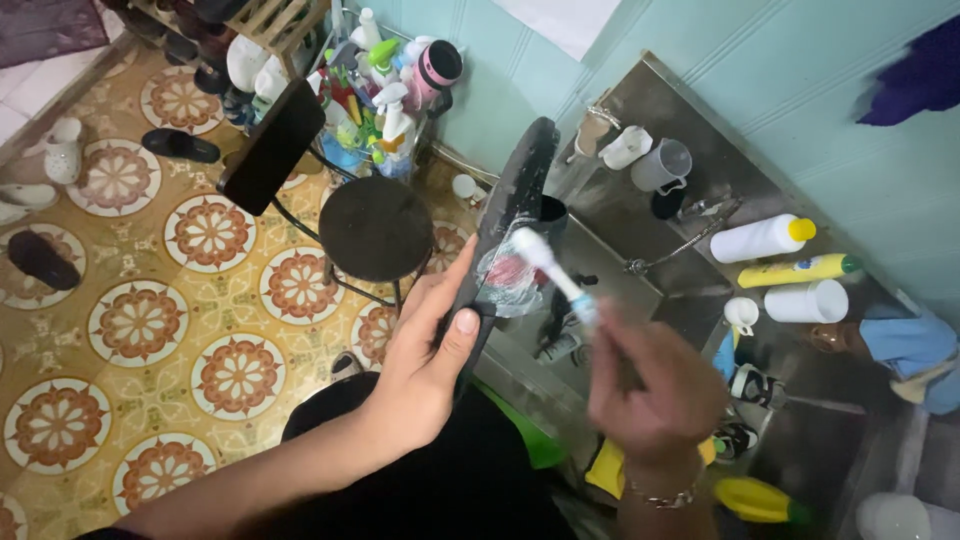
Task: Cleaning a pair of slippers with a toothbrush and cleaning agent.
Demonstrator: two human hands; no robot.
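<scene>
While the left hand (425,365) is clamped around the lower edge of a black shoe (510,215), thumb pressed on its sole side, the right hand (650,385) is closed on a toothbrush (555,275) whose white head touches the wet, foamy sole. The shoe stands nearly upright over a steel sink (610,290), between both hands. Behind the shoe stands a round black stool (375,228), and past it a wire rack (375,90) packed with spray bottles and cleaners. On the counter right of the sink lie a white bottle (762,238) with a yellow cap, a yellow bottle (798,270) and a white cup (806,301); a grey jug (662,165) stands further back. Sandals (180,146) lie on the patterned floor (130,330). The right hand is blurred, so its fingers are hard to make out, and the shoe hides part of the sink basin.
</scene>
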